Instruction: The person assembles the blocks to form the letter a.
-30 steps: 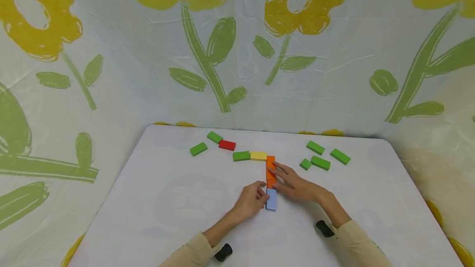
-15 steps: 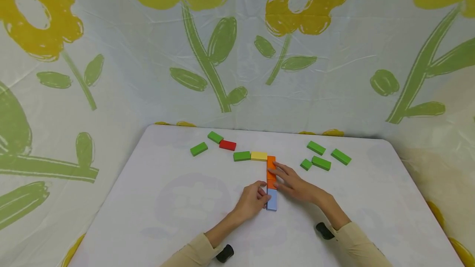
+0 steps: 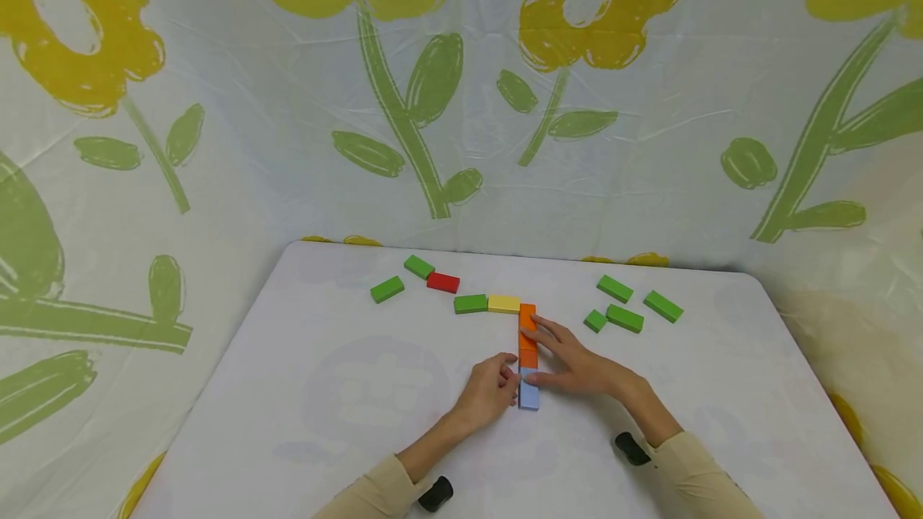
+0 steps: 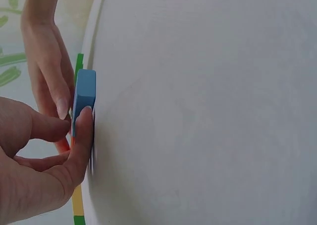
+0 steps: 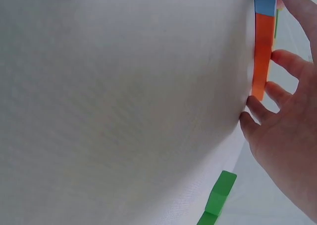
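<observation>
A long orange block [image 3: 527, 320], a short orange block [image 3: 529, 358] and a pale blue block [image 3: 530, 397] form a straight column on the table. My right hand [image 3: 580, 364] lies along the column's right side with fingers spread. Its fingertips touch the long orange block, and its thumb reaches the blue block's upper part. My left hand [image 3: 485, 391] is at the column's left, fingers bent, with fingertips at the blue block's left side. In the left wrist view, one fingertip rests against the blue block [image 4: 84, 86]. The right wrist view shows several right fingertips along the orange blocks [image 5: 263, 51].
A yellow block [image 3: 504, 304] and a green block [image 3: 471, 303] run left from the column's far end. A red block [image 3: 443, 283] lies further left beside two green blocks [image 3: 388, 289]. Several green blocks [image 3: 624, 318] lie at the back right. A flowered sheet stands behind the table.
My right thumb has moved toward me, from the short orange block to the blue one. The left hand's digit on the blue block has drawn back to its left edge.
</observation>
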`<action>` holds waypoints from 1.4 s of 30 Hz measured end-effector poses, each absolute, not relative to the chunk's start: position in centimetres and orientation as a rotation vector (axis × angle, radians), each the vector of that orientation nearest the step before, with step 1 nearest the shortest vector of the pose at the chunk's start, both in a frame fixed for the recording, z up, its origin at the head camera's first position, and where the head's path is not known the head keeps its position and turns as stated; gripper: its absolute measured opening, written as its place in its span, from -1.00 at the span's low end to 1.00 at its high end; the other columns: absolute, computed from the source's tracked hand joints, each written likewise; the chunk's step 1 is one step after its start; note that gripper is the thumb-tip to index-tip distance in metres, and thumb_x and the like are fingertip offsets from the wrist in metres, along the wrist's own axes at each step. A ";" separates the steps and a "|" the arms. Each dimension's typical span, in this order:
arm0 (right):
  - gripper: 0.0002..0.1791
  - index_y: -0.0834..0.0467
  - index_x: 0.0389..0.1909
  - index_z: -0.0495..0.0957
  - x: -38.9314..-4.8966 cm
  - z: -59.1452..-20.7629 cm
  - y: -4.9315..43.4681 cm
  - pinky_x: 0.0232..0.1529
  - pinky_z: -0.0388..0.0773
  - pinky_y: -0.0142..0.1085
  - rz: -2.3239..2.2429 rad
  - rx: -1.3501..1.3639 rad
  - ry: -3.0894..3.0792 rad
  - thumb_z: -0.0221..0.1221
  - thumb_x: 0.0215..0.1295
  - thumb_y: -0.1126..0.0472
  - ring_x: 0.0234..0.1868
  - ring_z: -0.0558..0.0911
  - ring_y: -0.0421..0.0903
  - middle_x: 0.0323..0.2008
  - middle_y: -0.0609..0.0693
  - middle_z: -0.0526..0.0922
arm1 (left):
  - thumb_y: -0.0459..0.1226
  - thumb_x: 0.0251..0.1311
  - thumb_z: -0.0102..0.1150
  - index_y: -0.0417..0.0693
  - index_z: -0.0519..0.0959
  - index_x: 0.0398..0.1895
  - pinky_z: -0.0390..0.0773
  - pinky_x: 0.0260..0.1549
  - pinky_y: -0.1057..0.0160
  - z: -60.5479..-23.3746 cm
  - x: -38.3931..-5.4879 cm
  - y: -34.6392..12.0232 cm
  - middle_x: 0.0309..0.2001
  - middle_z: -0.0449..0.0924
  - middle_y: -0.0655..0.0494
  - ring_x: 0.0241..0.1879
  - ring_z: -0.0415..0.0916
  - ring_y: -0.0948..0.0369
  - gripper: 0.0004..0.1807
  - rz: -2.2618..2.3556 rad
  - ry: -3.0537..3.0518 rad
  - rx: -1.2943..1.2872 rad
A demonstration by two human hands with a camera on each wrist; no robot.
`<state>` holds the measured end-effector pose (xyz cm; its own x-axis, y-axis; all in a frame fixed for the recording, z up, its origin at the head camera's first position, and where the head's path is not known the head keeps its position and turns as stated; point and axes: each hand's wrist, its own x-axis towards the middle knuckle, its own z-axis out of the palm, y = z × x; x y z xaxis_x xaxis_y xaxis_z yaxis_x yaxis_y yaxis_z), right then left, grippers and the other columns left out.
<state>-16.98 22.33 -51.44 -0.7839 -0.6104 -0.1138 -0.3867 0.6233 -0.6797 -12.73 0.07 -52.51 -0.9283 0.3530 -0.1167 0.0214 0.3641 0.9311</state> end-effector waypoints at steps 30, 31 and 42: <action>-0.09 0.04 0.60 0.17 -17.0 -52.0 22.4 0.39 0.16 0.38 -0.899 -0.780 2.535 0.29 0.36 -0.20 0.57 0.00 0.30 0.62 0.19 -0.08 | -0.36 0.40 0.24 -0.30 0.65 0.03 0.63 -0.25 0.28 -52.3 -19.1 -6.5 -0.29 0.59 0.07 -0.28 0.55 0.19 -0.78 1.425 2.756 0.463; -0.09 0.04 0.60 0.17 -17.0 -52.0 22.4 0.39 0.16 0.37 -0.898 -0.782 2.535 0.29 0.36 -0.20 0.57 0.01 0.29 0.62 0.19 -0.07 | -0.36 0.40 0.24 -0.30 0.65 0.02 0.63 -0.24 0.28 -52.3 -19.4 -6.7 -0.29 0.59 0.07 -0.27 0.55 0.19 -0.78 1.434 2.770 0.457; -0.08 0.03 0.61 0.15 -16.9 -51.7 22.4 0.39 0.17 0.36 -0.898 -0.778 2.532 0.29 0.36 -0.21 0.57 0.01 0.28 0.62 0.17 -0.08 | -0.36 0.40 0.24 -0.32 0.63 0.06 0.65 -0.14 0.10 -52.4 -22.2 -9.7 -0.18 0.62 -0.05 -0.19 0.57 0.08 -0.75 1.420 2.951 0.410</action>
<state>-16.88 22.37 -51.67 -0.7910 -0.5974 -0.1321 -0.3807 0.6496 -0.6581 -22.16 -9.68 -52.43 -0.9567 0.1531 0.2474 0.2889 0.6014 0.7449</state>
